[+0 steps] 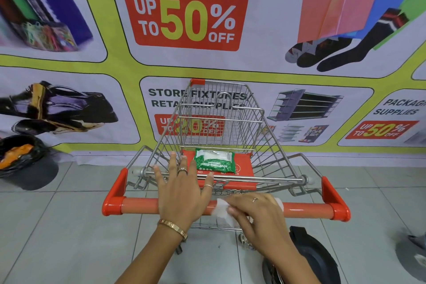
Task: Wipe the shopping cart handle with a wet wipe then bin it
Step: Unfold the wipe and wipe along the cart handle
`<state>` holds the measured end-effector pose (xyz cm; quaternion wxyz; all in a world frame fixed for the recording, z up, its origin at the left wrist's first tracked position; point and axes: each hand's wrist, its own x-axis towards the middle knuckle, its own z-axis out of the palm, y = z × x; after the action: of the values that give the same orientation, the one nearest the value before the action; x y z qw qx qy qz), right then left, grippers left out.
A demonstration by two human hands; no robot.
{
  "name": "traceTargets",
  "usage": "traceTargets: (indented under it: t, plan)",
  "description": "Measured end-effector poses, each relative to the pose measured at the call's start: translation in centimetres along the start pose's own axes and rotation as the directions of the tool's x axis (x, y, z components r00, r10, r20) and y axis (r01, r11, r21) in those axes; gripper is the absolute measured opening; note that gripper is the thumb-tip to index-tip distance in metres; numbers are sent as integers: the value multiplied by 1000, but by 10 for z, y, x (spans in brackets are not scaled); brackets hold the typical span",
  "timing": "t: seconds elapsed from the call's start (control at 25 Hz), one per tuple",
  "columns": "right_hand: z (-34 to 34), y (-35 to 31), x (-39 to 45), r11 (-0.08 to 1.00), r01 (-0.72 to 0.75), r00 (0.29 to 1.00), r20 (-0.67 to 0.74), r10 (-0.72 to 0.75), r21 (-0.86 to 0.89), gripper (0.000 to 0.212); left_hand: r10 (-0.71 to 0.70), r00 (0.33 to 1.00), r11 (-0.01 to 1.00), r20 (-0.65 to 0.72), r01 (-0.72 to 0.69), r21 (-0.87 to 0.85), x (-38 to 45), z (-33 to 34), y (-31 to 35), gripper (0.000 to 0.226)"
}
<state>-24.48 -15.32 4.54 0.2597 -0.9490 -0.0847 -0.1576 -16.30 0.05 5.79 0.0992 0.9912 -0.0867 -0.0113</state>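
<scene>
A wire shopping cart [258, 122] stands right in front of me, its orange handle [306, 209] running across the view. My right hand [255, 211] presses a white wet wipe [220, 210] onto the middle of the handle, fingers folded over it. My left hand [182, 191] lies flat over the handle just to the left, fingers spread toward the basket, holding nothing. A green pack of wipes [214, 161] lies on the cart's orange child-seat flap [244, 168].
A bin lined with a black bag [25, 161] holding orange rubbish stands on the floor at the left, by the wall. A large sale banner [184, 16] covers the wall behind the cart. A dark round object [315, 253] sits on the tiled floor at lower right.
</scene>
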Motion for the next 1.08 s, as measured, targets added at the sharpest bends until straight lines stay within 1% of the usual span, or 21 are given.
traceTargets:
  t: [0.08, 0.16, 0.24, 0.32, 0.44, 0.52, 0.6, 0.68, 0.8, 0.88, 0.92, 1.0, 1.08]
  plan:
    - [-2, -1, 5, 1000, -9, 1000, 17, 9, -6, 21, -10, 1000, 1000, 0, 10, -13, 1, 0, -1, 85]
    - [-4, 5, 7, 998, -16, 1000, 7, 15, 62, 29, -21, 1000, 1000, 10, 21, -18, 2, 0, -2, 80]
    - [-6, 10, 6, 992, -20, 1000, 5, 19, 125, 39, -15, 1000, 1000, 10, 15, -4, 0, -1, -1, 85]
    - [-7, 10, 6, 992, -11, 1000, 27, 8, 129, 43, -4, 1000, 1000, 6, 4, 9, -1, -1, 1, 91]
    - [-7, 6, 9, 998, 27, 998, 54, -29, 49, 34, -2, 1000, 1000, -1, 2, 5, 1, 0, 0, 84]
    - [-10, 8, 11, 994, 5, 996, 88, -15, 111, 30, -9, 1000, 1000, -4, 9, -6, 1, 0, -2, 83]
    - [-14, 16, 7, 983, 17, 998, 62, -29, 181, 23, -14, 1000, 1000, 5, 14, -17, 1, -1, -3, 83]
    - [-24, 31, -5, 983, 32, 999, -7, -32, 178, 22, -17, 1000, 1000, 7, 17, -27, 0, -2, -3, 84]
    - [-49, 55, -29, 985, -80, 990, -102, 96, 150, 36, -19, 1000, 1000, 2, 19, -15, 0, -2, -3, 84]
    - [-60, 64, -39, 982, -169, 971, -156, 180, 83, 48, -17, 1000, 1000, 7, 17, -13, -1, -3, -2, 80]
    - [-59, 65, -40, 977, -210, 962, -174, 212, 33, 51, -9, 1000, 1000, 5, 10, -10, -1, -3, -1, 81]
    - [-48, 56, -34, 956, -286, 938, -225, 265, -66, 51, 6, 1000, 1000, 3, -6, -1, -2, -3, 1, 87]
    - [-28, 35, -20, 938, -314, 929, -252, 271, -150, 45, 9, 1000, 1000, 0, -9, 4, -2, -2, 2, 89]
